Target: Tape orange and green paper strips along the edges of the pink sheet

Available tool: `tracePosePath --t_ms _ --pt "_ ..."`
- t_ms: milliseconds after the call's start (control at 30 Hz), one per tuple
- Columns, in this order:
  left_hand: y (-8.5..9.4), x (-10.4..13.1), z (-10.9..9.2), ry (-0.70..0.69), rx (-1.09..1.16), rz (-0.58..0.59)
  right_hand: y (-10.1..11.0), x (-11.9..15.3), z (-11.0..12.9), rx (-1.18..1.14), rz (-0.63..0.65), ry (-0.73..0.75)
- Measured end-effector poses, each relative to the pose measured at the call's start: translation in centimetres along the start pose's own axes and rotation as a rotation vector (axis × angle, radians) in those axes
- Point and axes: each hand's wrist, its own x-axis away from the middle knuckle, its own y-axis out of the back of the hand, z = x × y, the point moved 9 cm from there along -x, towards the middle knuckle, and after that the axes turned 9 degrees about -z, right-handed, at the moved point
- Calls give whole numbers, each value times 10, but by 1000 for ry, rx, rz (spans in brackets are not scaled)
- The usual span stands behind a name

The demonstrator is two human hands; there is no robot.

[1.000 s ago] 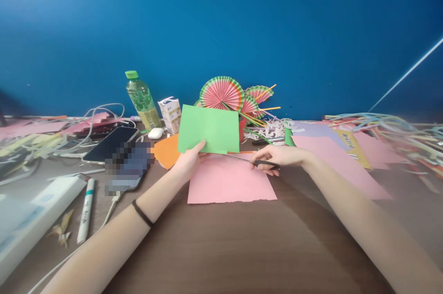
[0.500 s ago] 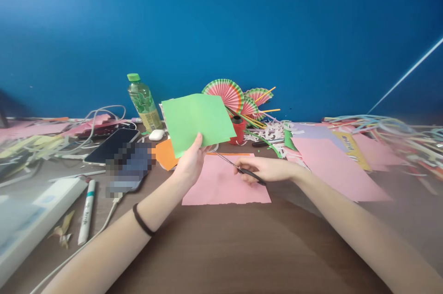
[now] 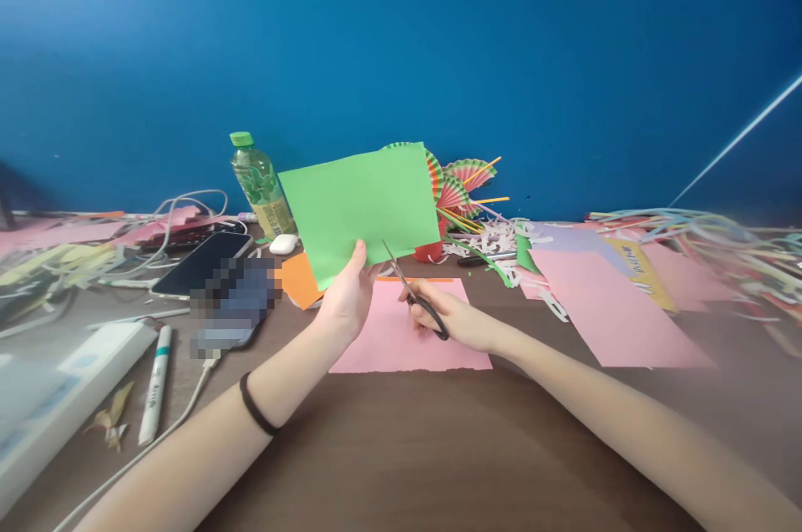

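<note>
My left hand (image 3: 347, 298) pinches the lower edge of a green sheet of paper (image 3: 363, 210), thumb in front, and holds it up above the table. In my right hand (image 3: 439, 311) is a pair of scissors (image 3: 429, 318) with dark handles, fingers wrapped round them. Their blades point up and left, and the tip overlaps the lower right part of the green sheet; whether it touches the paper I cannot tell. Beneath both hands a pink sheet (image 3: 401, 352) lies flat on the table. An orange piece of paper (image 3: 299, 281) sits left of my left hand.
A green-capped bottle (image 3: 260, 190) and a white earphone case (image 3: 284, 245) stand at the back. Folded paper fans (image 3: 473, 174) rise behind the green sheet. Phones (image 3: 204, 265), a marker (image 3: 155, 386) and a white power strip (image 3: 75, 398) lie left; pink paper (image 3: 617, 306) lies right.
The green sheet has swung its right side upward and now faces me more squarely. My right hand has moved left with the scissors, whose blades now tilt more upward over the sheet's lower edge.
</note>
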Motion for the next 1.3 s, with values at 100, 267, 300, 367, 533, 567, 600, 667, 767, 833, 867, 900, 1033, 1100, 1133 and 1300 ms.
tracePosePath --t_ms 100,267,300,367,533,567,600,667,767,833,867,900,1033,1100,1133,1300 --pt "0 2 -4 -112 16 36 -3 1 4 -84 -65 77" --pt "-3 8 4 -58 -4 62 -13 4 -1 -197 -116 153" --pt "-4 10 4 -53 0 67 -14 5 -2 -199 -121 156" --pt "-6 13 5 -48 7 80 -14 6 -4 -192 -134 163" --pt "-8 17 6 -55 13 104 -11 8 -3 -153 -163 163" --pt "-8 18 6 -55 11 110 -11 9 -3 -147 -167 160" --pt "-9 18 6 -55 8 116 -11 9 -2 -143 -171 158" --pt "-9 19 7 -49 2 122 -11 10 -3 -145 -172 151" --pt "-10 20 8 -35 1 125 -12 10 -3 -162 -175 142" --pt "-11 21 8 -35 4 126 -12 9 -4 -173 -179 139" --pt "-11 21 8 -38 2 124 -12 9 -5 -178 -180 138" --pt "-11 22 8 -41 0 123 -12 9 -5 -183 -181 135" --pt "-14 24 7 -45 -12 131 -12 9 -6 -192 -187 134" --pt "-14 24 7 -48 -19 133 -12 9 -6 -190 -193 137" --pt "-14 24 6 -52 -21 131 -12 9 -6 -189 -196 136" --pt "-14 24 7 -55 -26 139 -11 9 -6 -181 -209 123"
